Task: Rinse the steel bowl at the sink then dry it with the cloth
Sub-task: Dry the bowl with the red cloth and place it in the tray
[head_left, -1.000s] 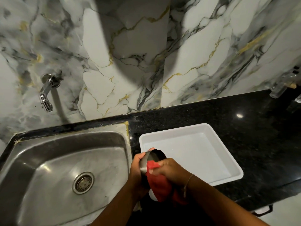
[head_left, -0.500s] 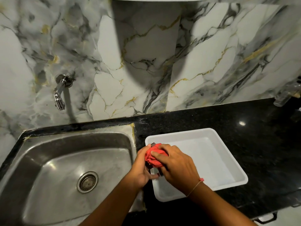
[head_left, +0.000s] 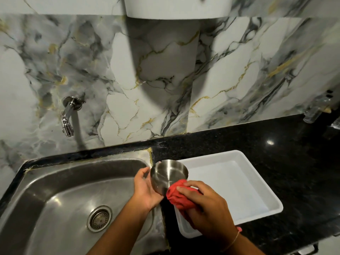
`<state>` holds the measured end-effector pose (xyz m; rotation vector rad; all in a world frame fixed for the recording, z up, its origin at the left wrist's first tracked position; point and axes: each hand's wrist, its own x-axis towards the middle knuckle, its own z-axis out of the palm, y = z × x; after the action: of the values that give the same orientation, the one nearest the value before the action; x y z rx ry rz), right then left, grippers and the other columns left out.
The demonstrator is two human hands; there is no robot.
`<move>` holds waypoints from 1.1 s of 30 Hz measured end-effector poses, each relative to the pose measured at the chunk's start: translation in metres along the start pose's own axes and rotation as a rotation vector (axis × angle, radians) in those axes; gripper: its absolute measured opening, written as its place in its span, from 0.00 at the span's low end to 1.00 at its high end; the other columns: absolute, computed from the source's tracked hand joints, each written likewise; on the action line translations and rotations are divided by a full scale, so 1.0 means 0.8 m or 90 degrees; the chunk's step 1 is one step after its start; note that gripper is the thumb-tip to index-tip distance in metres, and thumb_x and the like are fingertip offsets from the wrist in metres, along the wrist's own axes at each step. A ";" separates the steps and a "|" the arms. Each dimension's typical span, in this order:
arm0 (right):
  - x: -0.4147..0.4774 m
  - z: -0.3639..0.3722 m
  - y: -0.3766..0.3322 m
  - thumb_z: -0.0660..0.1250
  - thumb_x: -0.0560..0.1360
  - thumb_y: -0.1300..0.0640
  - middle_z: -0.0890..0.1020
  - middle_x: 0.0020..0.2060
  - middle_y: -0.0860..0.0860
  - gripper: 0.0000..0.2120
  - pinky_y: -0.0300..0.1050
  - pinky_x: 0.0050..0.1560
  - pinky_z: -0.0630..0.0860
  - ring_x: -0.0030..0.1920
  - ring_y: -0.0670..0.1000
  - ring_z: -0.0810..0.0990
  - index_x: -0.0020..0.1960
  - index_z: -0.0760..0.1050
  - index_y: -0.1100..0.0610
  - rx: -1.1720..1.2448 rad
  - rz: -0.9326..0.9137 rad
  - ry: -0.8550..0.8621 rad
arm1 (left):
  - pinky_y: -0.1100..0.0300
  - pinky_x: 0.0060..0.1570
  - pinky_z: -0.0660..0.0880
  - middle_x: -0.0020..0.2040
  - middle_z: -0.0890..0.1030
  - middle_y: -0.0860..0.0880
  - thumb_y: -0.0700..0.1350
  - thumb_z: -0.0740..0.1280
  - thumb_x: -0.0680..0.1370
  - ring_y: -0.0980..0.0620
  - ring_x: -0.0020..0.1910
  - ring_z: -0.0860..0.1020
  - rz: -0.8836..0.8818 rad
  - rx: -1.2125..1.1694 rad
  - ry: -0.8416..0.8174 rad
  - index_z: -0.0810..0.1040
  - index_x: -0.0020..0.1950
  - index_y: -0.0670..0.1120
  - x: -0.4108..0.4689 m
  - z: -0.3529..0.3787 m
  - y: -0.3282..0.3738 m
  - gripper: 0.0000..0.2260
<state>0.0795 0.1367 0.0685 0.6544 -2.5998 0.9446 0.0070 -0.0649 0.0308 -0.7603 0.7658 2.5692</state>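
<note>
The small steel bowl (head_left: 168, 174) is held up over the gap between the sink and the white tray, turned so its shiny outer side and base face me. My left hand (head_left: 146, 188) grips it from the left and underneath. My right hand (head_left: 206, 205) clutches a bunched red cloth (head_left: 179, 196) and presses it against the bowl's lower right side. The bowl's inside is hidden from view.
The steel sink (head_left: 77, 196) with its round drain (head_left: 99, 218) lies to the left, under a wall tap (head_left: 68, 116) with no water running. A white plastic tray (head_left: 244, 184) sits on the black granite counter (head_left: 276, 144). Clear bottles (head_left: 312, 113) stand at far right.
The cloth was bunched over the bowl, hiding most of it. Now the bowl's steel outside is exposed and the cloth has slid down to its lower right side. The view has tilted up.
</note>
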 end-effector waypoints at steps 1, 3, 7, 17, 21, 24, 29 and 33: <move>0.000 -0.002 0.004 0.76 0.72 0.55 0.81 0.59 0.38 0.23 0.35 0.52 0.80 0.57 0.40 0.81 0.63 0.78 0.39 0.088 0.058 0.036 | 0.40 0.49 0.82 0.54 0.86 0.34 0.58 0.65 0.75 0.34 0.51 0.85 -0.002 0.015 0.000 0.86 0.52 0.41 0.001 -0.001 0.005 0.22; 0.007 -0.008 0.013 0.77 0.70 0.66 0.84 0.56 0.42 0.25 0.37 0.58 0.79 0.56 0.43 0.83 0.61 0.82 0.44 0.269 0.170 0.106 | 0.41 0.50 0.83 0.53 0.86 0.35 0.59 0.70 0.73 0.35 0.51 0.86 -0.009 0.061 0.000 0.89 0.48 0.41 0.004 -0.002 0.011 0.21; 0.042 -0.032 0.028 0.73 0.73 0.68 0.89 0.50 0.46 0.19 0.32 0.53 0.80 0.53 0.47 0.86 0.52 0.86 0.44 0.512 0.331 0.131 | 0.46 0.41 0.84 0.47 0.88 0.38 0.54 0.74 0.70 0.39 0.43 0.87 0.005 0.118 0.020 0.89 0.46 0.43 0.009 -0.006 0.013 0.15; 0.078 -0.010 0.005 0.71 0.76 0.64 0.87 0.55 0.46 0.16 0.48 0.67 0.77 0.57 0.44 0.84 0.59 0.84 0.49 0.481 0.369 0.106 | 0.52 0.37 0.84 0.40 0.87 0.41 0.51 0.70 0.73 0.42 0.38 0.86 0.018 0.121 0.033 0.83 0.53 0.42 0.011 0.013 -0.003 0.15; 0.035 0.016 -0.026 0.73 0.75 0.58 0.84 0.53 0.43 0.16 0.42 0.61 0.79 0.54 0.42 0.82 0.59 0.82 0.43 0.338 0.326 0.174 | 0.47 0.51 0.79 0.48 0.83 0.39 0.51 0.68 0.75 0.41 0.45 0.82 0.038 0.052 0.087 0.79 0.60 0.43 0.010 0.015 -0.006 0.17; 0.014 0.041 -0.054 0.72 0.72 0.53 0.81 0.52 0.42 0.21 0.36 0.54 0.81 0.51 0.41 0.81 0.63 0.77 0.40 0.237 0.299 0.194 | 0.45 0.59 0.77 0.54 0.83 0.36 0.55 0.67 0.75 0.39 0.46 0.81 0.018 0.065 0.112 0.78 0.63 0.41 0.011 0.020 -0.009 0.22; -0.003 0.073 -0.069 0.73 0.73 0.55 0.81 0.54 0.42 0.18 0.39 0.56 0.81 0.52 0.38 0.80 0.61 0.82 0.43 0.237 0.306 0.133 | 0.54 0.22 0.79 0.29 0.85 0.39 0.55 0.70 0.75 0.41 0.24 0.82 0.006 0.119 0.107 0.78 0.52 0.42 0.015 0.043 -0.012 0.17; -0.006 0.063 -0.053 0.75 0.72 0.59 0.83 0.54 0.42 0.18 0.31 0.55 0.79 0.51 0.36 0.81 0.60 0.83 0.46 0.225 0.278 0.162 | 0.54 0.26 0.81 0.32 0.85 0.38 0.56 0.69 0.76 0.41 0.27 0.84 -0.032 0.140 0.051 0.79 0.56 0.42 0.012 0.052 -0.013 0.19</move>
<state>0.0991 0.0760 0.0519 0.0204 -2.4065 1.5291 -0.0123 -0.0311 0.0503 -0.8040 1.0209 2.3724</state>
